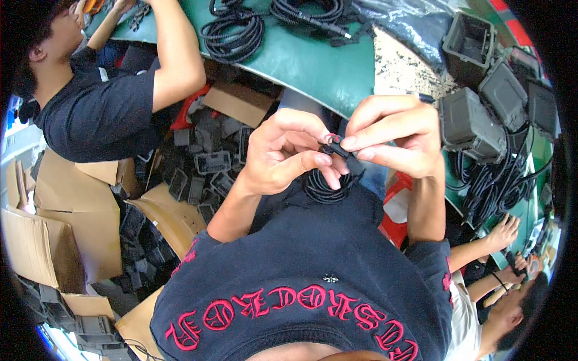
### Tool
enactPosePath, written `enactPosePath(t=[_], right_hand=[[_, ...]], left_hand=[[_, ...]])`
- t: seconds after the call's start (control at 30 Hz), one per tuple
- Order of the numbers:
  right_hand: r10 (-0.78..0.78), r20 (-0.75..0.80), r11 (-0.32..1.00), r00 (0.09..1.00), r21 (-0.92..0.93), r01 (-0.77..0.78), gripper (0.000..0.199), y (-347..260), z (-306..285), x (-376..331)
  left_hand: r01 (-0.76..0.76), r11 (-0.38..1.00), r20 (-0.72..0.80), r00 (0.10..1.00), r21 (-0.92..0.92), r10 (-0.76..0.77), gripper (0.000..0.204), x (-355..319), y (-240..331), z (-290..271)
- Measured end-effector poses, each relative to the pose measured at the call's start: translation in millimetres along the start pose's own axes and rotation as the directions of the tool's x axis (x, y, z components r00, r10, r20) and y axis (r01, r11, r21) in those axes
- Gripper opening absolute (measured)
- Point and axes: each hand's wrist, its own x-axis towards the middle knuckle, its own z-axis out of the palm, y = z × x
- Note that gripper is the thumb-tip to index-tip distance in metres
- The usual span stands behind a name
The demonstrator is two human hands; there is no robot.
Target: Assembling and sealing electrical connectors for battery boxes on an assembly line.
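Both my hands meet in front of my chest around a small black connector [335, 146] with a bit of red on its upper end. Thumb and fingers of my left hand [280, 153] pinch it from the left. From the other side, the fingertips and thumb of my right hand [397, 133] close on it. Just below hangs a coil of black cable [328, 188], close to my dark shirt. Whether the cable joins the connector is hidden by my fingers.
Coiled black tubing [233, 37] lies on the green table [313, 69] ahead. Dark grey plastic boxes [472, 123] and bundled cables [490, 186] sit at the right. Cardboard boxes [78, 210] and several black housings [211, 162] fill the left. People work on both sides, one with a black sleeve [114, 114].
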Motion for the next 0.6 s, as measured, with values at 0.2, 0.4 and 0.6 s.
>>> enactPosePath(t=[0.2,0.4,0.6], right_hand=[[-0.050,-0.235,0.969,0.971,-0.245,-0.009,0.016,17,3,2],[-0.088,-0.209,0.904,0.974,-0.428,-0.010,0.016,16,3,4],[0.137,-0.452,0.154,0.882,-0.870,-0.469,0.050,25,-37,-56]], left_hand=[[0.120,0.985,-0.187,0.972,-0.126,-0.142,0.024,8,-28,-1],[0.119,0.952,-0.308,0.951,0.282,-0.028,0.032,8,-22,5],[0.209,0.950,-0.400,0.911,0.231,-0.103,0.037,4,-21,-6]])
